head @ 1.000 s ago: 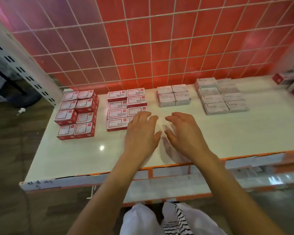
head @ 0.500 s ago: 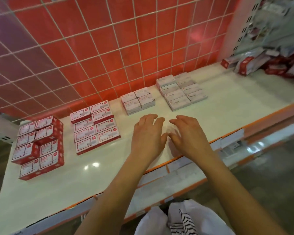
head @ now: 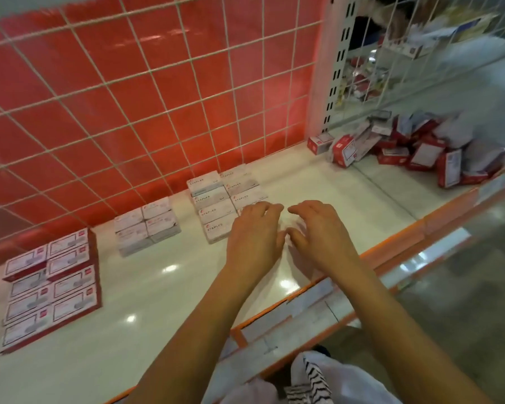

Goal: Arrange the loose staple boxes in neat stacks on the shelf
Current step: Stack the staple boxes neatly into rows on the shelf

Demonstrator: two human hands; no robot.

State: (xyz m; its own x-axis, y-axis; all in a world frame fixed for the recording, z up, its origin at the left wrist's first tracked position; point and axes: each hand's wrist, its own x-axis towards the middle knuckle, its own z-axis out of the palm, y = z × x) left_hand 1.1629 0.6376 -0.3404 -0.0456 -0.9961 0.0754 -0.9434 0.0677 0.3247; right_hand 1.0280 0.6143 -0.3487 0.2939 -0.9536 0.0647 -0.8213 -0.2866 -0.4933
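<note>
The person's left hand (head: 254, 237) and right hand (head: 321, 234) hang side by side, palms down, over the middle of the white shelf (head: 158, 304), thumbs nearly meeting. The fingers of both are spread and gently curved, and neither hand holds anything. The left hand's fingertips lie over the near right corner of a tidy block of white boxes (head: 212, 201) printed STAPLES, set in two rows; whether they touch it I cannot tell. To the left of that block, apart from it, sits a smaller white stack (head: 146, 224), and farther left a neat block of red-and-white boxes (head: 53, 275), also in two rows. Well to the right, past the upright post, a loose pile (head: 420, 150) of red and white boxes lies jumbled at all angles. A white wire grid (head: 158, 83) over a red panel backs the shelf, and an orange edge (head: 391, 239) runs along its front.
</note>
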